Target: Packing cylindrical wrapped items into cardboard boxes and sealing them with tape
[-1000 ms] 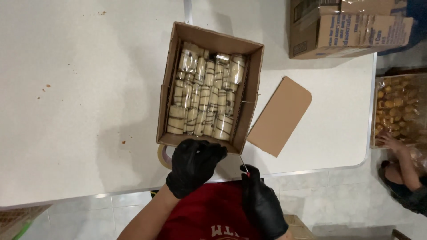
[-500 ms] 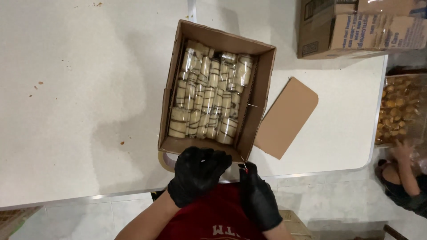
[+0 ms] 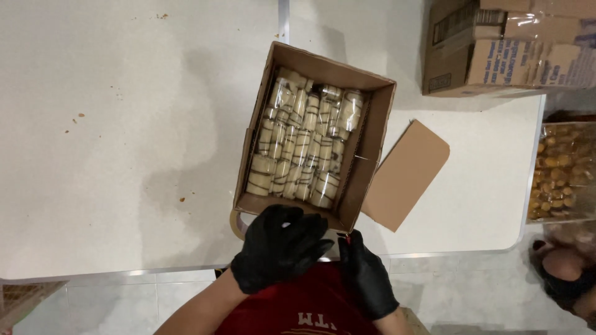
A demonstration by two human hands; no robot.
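White counter (image 3: 124,124) is seen beyond the gloved left hand (image 3: 279,248), curled on the filled cardboard box's (image 3: 366,155) near edge, while something small and red is pinched by the right hand (image 3: 366,279).

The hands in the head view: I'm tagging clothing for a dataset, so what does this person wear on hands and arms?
Both the left hand and the right hand wear black, slightly glossy disposable gloves ending at the wrists. The forearms are bare below short red sleeves of a red shirt with white lettering.
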